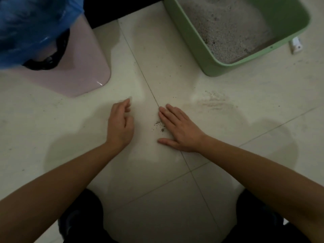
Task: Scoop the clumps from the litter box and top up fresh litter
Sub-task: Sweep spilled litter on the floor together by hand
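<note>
Two bare hands worked low over a pale tiled floor (263, 81), seen from the head camera. Right hand (178, 130) lay flat on the tile, fingers straight and close together, thumb spread toward the body, gripping nothing; its finger edge sat just beside a small scatter of grey spilled grains (160, 126) lying by a dark grout line (136, 62). Left hand (121, 127) hovered or rested near the floor to the other side of the grains, fingers loosely curled, palm turned inward, nothing in it; contact with the tile could not be told. Green litter box (192, 48) stood at upper right, well apart from both hands, with pale grey litter (226, 27) heaped toward its far side and thin at the near corner. Faint dusty smear (213, 102) marked the tile between box and right hand. Pink bin (82, 67) stood at upper left, lined with a blue plastic bag (29, 23) draped over its rim. Small white object (296, 44) lay on the floor just beyond the box's right wall; any marks on it too small to read. Dark-clothed knees (84, 216) showed at the bottom edge.
</note>
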The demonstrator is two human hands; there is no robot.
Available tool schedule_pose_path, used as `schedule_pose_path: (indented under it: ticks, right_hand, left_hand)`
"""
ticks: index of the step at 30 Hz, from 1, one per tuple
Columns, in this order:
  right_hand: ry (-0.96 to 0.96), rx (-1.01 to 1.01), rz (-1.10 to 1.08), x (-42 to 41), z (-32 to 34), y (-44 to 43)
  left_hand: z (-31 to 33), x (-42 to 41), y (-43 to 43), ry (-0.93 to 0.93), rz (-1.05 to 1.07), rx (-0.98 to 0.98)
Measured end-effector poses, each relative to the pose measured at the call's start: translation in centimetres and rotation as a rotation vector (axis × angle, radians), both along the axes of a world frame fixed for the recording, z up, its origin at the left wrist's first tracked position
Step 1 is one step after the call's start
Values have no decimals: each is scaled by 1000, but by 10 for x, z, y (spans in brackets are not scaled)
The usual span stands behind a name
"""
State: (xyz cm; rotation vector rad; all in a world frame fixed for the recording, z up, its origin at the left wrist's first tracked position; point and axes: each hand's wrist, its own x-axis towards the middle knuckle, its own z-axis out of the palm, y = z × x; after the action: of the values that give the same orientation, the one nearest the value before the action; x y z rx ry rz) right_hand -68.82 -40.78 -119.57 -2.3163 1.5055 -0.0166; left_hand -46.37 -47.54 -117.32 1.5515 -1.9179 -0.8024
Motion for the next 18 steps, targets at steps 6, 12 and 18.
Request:
schedule_pose_path:
  ticks: [6,12,18]
  right_hand:
    - [-68,-65,75,-10,5,-28]
    - [-343,-86,18,-10,-4,-35]
    - [-400,-151,-5,-1,-3,-38]
  left_hand:
    - [-9,24,-10,-99,68,42]
    - [-7,16,-3,-167,-42,32]
    - [-7,7,2,-196,-109,33]
